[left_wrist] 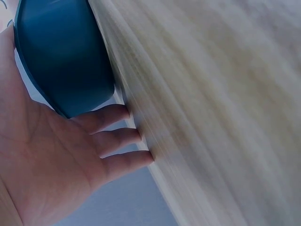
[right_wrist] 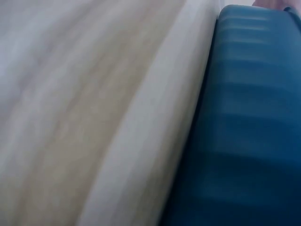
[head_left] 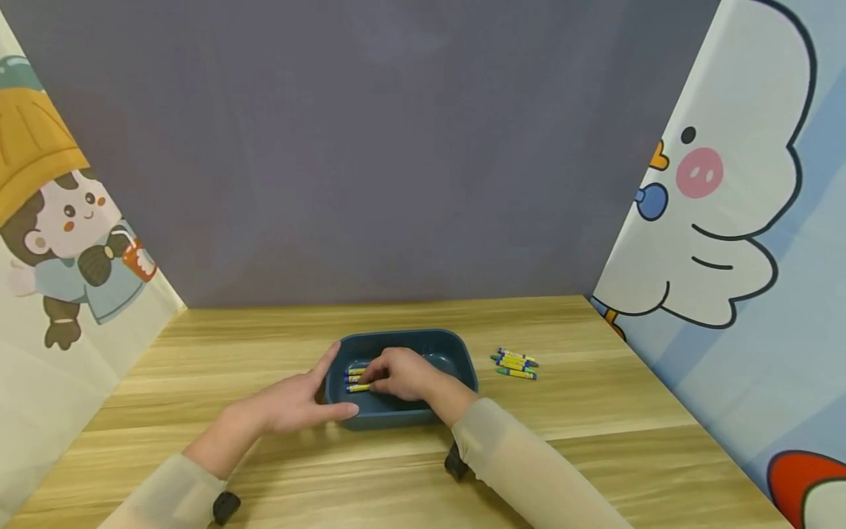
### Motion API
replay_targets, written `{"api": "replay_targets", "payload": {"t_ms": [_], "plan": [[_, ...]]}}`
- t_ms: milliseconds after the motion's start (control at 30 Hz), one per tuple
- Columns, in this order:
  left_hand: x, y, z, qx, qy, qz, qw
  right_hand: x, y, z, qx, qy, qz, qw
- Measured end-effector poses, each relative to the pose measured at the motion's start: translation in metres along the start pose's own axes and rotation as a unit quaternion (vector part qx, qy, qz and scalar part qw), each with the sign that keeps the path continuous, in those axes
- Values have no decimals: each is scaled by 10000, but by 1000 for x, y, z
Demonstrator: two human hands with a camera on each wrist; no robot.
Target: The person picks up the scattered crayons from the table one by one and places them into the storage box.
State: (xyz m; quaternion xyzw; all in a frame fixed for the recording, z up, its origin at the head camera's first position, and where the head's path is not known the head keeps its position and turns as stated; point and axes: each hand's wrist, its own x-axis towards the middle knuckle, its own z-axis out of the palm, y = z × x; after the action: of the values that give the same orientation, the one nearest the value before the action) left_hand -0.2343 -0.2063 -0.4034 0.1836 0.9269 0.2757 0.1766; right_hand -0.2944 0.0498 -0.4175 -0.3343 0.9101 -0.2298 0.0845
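A dark blue rectangular tray (head_left: 396, 420) rests on the table in the head view. My left hand (head_left: 297, 400) spreads against its left end, thumb over the front rim and index finger along the far left corner. In the left wrist view, the other fingers (left_wrist: 124, 162) are straight, their tips down at the tabletop beside the tray (left_wrist: 66, 56). Reaching inside, my right hand (head_left: 405, 375) has curled fingers and pinches a yellow crayon with blue ends (head_left: 358, 388). Similar crayons (head_left: 355, 371) lie side by side there, partly covered by the fingers.
Right of the tray, several yellow-wrapped crayons (head_left: 515, 363) lie in a loose cluster on the wooden table (head_left: 317, 477). A grey panel (head_left: 396, 162) stands behind the table, with cartoon-printed panels at the left and right. The tray's ribbed side (right_wrist: 249, 117) fills the right wrist view's right part.
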Motion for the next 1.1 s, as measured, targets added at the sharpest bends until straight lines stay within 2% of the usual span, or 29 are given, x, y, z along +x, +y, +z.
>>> {"api": "replay_targets", "payload": {"t_ms": [733,933,1100], "plan": [[-5,-1,-4,-4,29,-40,10000,6,-6,1,-30,60,30,10000],[-4,-2,-3,-2,52,-18,10000,5,-4,-1,290,266,103,9992],[-2,0,-1,-101,-15,4,9999,-4,-1,-11,848,667,-110,9941]]}}
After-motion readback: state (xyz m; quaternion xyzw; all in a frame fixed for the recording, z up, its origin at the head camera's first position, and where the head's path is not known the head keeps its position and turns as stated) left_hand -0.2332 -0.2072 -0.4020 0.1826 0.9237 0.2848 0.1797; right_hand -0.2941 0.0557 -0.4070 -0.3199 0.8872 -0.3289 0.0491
